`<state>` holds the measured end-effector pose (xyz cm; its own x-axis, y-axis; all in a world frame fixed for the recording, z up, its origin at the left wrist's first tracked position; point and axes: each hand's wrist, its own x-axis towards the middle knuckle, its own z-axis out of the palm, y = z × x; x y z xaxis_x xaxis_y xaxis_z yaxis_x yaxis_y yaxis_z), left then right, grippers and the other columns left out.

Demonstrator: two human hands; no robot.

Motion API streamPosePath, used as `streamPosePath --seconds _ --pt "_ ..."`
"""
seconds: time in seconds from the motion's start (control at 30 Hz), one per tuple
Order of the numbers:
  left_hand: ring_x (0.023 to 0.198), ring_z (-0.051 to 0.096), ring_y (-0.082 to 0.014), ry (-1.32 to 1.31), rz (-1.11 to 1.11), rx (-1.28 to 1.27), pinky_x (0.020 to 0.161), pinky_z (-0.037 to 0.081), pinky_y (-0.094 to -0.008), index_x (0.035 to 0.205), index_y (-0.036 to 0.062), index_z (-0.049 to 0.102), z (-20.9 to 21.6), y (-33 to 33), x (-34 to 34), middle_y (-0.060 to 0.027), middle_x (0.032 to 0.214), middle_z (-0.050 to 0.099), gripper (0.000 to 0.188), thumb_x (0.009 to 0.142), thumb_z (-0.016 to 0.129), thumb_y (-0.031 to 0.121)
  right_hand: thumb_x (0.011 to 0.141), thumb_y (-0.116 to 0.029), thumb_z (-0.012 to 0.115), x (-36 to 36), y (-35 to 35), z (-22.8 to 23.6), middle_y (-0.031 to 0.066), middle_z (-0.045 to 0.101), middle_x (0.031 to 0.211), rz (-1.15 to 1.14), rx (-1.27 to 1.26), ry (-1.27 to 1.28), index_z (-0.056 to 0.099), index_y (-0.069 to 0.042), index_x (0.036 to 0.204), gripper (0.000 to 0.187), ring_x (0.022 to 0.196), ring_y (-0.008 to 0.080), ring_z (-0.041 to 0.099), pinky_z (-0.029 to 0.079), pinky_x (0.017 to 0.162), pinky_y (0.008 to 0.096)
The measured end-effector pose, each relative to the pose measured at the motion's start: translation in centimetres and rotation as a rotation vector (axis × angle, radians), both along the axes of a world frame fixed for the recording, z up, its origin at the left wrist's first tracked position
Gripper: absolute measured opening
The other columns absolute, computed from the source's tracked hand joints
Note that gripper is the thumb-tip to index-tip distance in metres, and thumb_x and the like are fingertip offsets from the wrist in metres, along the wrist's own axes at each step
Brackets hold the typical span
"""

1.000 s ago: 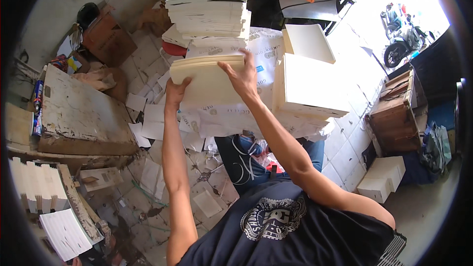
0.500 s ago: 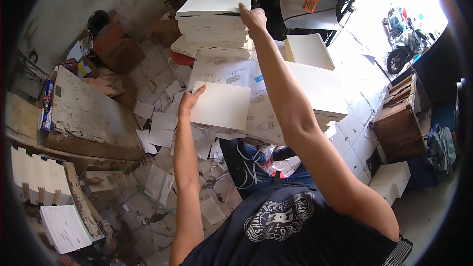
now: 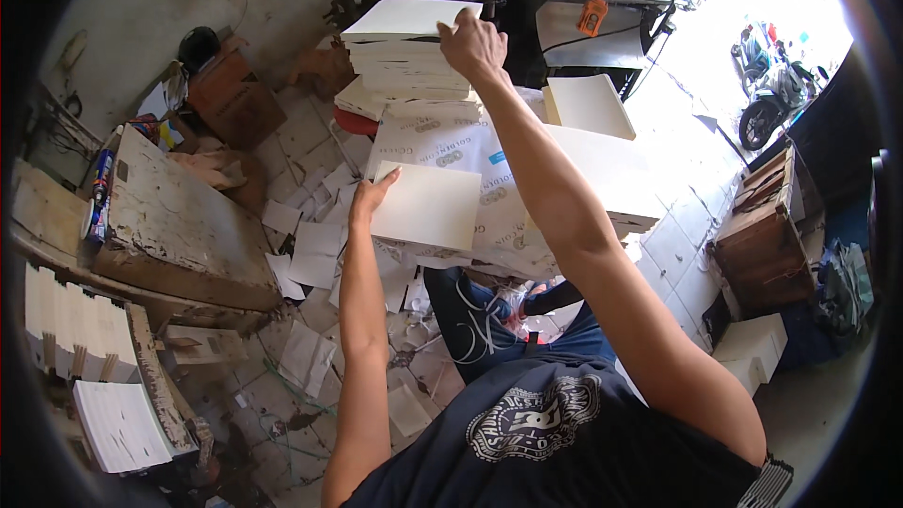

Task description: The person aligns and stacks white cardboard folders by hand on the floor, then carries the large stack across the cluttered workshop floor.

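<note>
My left hand (image 3: 374, 196) grips the left edge of a small cream paper block (image 3: 428, 209), thumb on top and the other fingers mostly hidden at its side. The block lies at the near left of a table covered with printed white wrapping paper (image 3: 433, 139). Farther back stands a tall stack of paper blocks (image 3: 404, 61). At its right front corner is my right hand (image 3: 475, 45), fingers bent over the edge of the top block (image 3: 409, 17). Dark gaps show under that block along the front.
More pale stacks (image 3: 602, 165) stand on the table's right side, beside my right forearm. Paper scraps (image 3: 315, 249) litter the tiled floor at left. A worn cabinet (image 3: 193, 221) and several paper stacks (image 3: 85, 329) are on the left; a wooden crate (image 3: 767, 226) is on the right.
My right hand has turned and its fingers have bent further over the tall stack's front corner. My left hand keeps its grip on the small block. The whole view has shifted slightly.
</note>
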<state>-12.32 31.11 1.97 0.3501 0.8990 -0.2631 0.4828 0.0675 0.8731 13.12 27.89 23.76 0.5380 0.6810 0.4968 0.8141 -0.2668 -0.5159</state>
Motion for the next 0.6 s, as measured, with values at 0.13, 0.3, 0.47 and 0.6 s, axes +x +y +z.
streamPosePath --seconds 0.13,0.3,0.47,0.6 --pt "0.101 0.067 -0.0273 -0.025 -0.007 0.025 0.088 0.052 -0.0353 0.115 -0.0149 0.063 -1.0 0.3 -1.8 -0.0231 0.111 0.068 0.084 0.073 0.078 0.057 0.086 -0.048 0.066 -4.4 -1.3 -0.9 0.0179 0.070 0.090 0.234 0.244 -0.150 0.068 -0.001 0.089 0.047 0.088 0.0311 0.066 0.044 0.080 0.0448" --pt "0.104 0.067 -0.0281 0.014 0.020 0.027 0.091 0.051 -0.0357 0.116 -0.0129 0.064 -0.1 -0.5 -1.9 -0.0228 0.112 0.068 0.084 0.073 0.078 0.057 0.083 -0.074 0.055 -5.4 -0.8 -1.8 0.0110 0.068 0.078 0.272 0.029 1.585 0.056 0.003 0.118 0.085 0.054 0.0173 0.053 0.045 0.060 0.0342" --pt "0.111 0.064 -0.0279 -0.043 -0.046 0.039 0.094 0.049 -0.0378 0.118 -0.0123 0.063 -0.5 -0.2 0.8 -0.0250 0.117 0.066 0.086 0.072 0.077 0.059 0.097 -0.047 0.053 -4.0 1.9 -1.1 0.0184 0.068 0.079 0.312 0.309 1.633 0.050 0.005 0.108 0.053 0.058 0.0215 0.061 0.046 0.053 0.0320" --pt "0.113 0.061 -0.0267 -0.204 -0.016 -0.215 0.094 0.048 -0.0389 0.132 -0.0060 0.055 -6.9 6.1 -3.9 -0.0175 0.123 0.065 0.088 0.085 0.056 0.069 0.101 -0.029 0.050 -7.7 0.1 -0.4 0.0172 0.070 0.085 0.468 0.338 1.706 0.052 0.001 0.106 0.031 0.067 0.0260 0.069 0.047 0.055 0.0331"
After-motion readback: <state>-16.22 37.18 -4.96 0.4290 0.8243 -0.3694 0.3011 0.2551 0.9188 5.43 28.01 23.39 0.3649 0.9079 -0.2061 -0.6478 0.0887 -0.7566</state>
